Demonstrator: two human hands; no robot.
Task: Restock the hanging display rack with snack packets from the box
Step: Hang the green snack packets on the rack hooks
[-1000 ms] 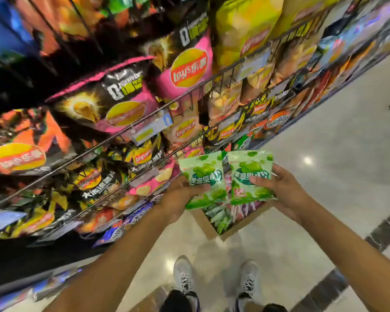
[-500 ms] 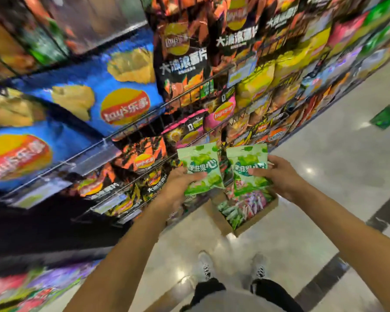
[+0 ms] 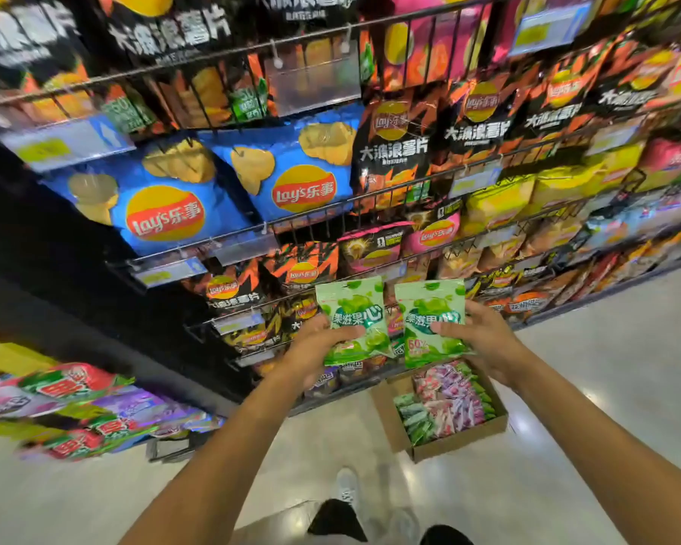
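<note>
Two green snack packets held upright side by side before the wire rack (image 3: 370, 198): the left hand (image 3: 315, 348) pinches the left packet (image 3: 354, 316), the right hand (image 3: 484, 340) pinches the right packet (image 3: 429, 320), fingers curled behind and thumbs across their fronts. The open box (image 3: 445, 450) sits on the floor (image 3: 606, 367) below, just beside the rack's base.

Both arms reach forward above the box (image 3: 455, 446); the left hand (image 3: 318, 350) and right hand (image 3: 484, 340) each pinch something, thumbs on top.
</note>
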